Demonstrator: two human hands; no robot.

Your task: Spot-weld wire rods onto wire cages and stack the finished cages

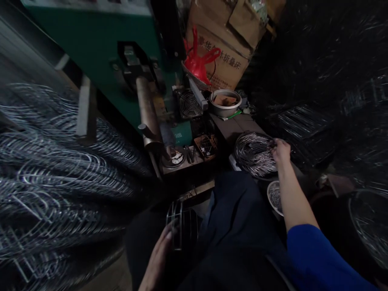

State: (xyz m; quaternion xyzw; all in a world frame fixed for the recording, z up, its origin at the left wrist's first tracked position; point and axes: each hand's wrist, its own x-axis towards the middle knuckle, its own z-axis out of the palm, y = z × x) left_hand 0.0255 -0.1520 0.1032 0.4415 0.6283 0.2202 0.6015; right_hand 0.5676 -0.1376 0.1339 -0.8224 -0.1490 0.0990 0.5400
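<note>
My left hand [163,242] is closed on a small wire frame [178,226] of bent metal rods, held low over my lap. Out to the right, my right hand [280,150] reaches to the edge of a round tray of metal wire pieces [254,153]. Its fingers are pinched together at the rim; what they hold, if anything, is too small and dark to make out. Just below that wrist sits a white bowl of small metal pieces [274,197], partly hidden by my forearm.
A green machine [100,60] with a metal cylinder [148,109] stands ahead. Stacked wire rings [66,173] fill the left. Beyond the tray are a bowl [226,104], a fan grille [189,103], a red bag [198,66] and a cardboard box [221,44].
</note>
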